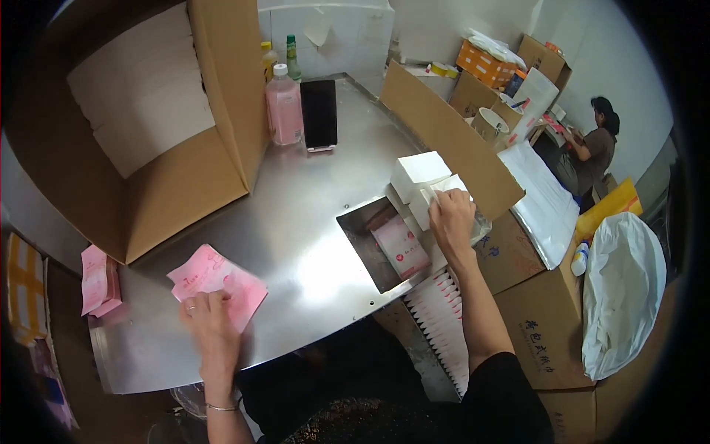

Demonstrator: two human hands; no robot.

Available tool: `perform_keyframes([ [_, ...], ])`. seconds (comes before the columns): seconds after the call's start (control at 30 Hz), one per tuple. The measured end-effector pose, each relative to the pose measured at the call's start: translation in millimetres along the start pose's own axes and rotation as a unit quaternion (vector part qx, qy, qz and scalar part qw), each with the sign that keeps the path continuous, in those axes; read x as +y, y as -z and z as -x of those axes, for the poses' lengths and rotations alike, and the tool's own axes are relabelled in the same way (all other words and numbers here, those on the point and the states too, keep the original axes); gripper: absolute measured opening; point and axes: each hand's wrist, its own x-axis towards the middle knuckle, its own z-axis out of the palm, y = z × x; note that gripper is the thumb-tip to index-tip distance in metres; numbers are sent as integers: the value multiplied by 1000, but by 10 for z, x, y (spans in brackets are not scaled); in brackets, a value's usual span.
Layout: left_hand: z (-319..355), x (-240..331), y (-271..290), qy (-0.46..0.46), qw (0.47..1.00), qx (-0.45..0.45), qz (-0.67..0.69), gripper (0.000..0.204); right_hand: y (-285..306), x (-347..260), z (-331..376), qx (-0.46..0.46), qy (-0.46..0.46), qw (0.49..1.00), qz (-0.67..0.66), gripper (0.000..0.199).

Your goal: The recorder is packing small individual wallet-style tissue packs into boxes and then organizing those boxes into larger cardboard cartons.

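1. Pink bags (214,272) lie flat on the steel table (296,214), your left hand (209,317) bunched over their near edge; can't tell if you're pinching one tbh.
2. Your right hand (452,216) is gripping a white block (420,211) beside the table opening (370,248); a second block (418,170) sits behind it.
3. Looks like the printed pack (403,246) in the opening is done; I'd guess both blocks are left to bag.
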Motion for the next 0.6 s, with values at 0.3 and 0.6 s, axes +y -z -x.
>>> perform_keyframes([
  [0.3,-88,900,-588,-179,951,-125,219,55,271,-1198,712,1,329,900,-285,28],
  [0.6,-227,1094,-623,-72,993,10,88,69,-41,-1747,715,-169,283,928,-174,22],
])
